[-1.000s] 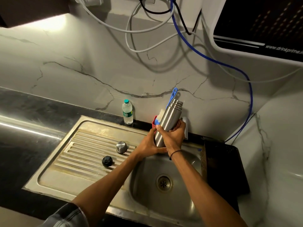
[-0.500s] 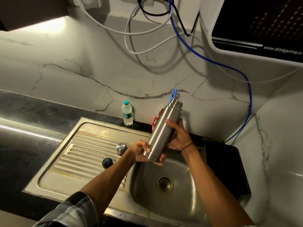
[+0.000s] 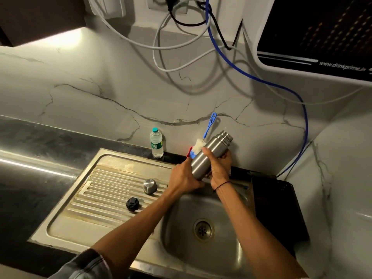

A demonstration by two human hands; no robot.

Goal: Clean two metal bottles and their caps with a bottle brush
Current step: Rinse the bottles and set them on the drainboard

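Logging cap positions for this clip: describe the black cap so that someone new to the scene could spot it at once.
Start at the steel sink unit and look to its ribbed draining board, left of the basin. Two caps sit there apart from each other: the black cap lies nearer the camera and slightly left of the metal cap. It is matte black; its neighbour is a shiny silver dome.

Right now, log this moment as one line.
both hands: left hand, right hand grip tilted steel bottle over sink | metal cap, black cap on drainboard
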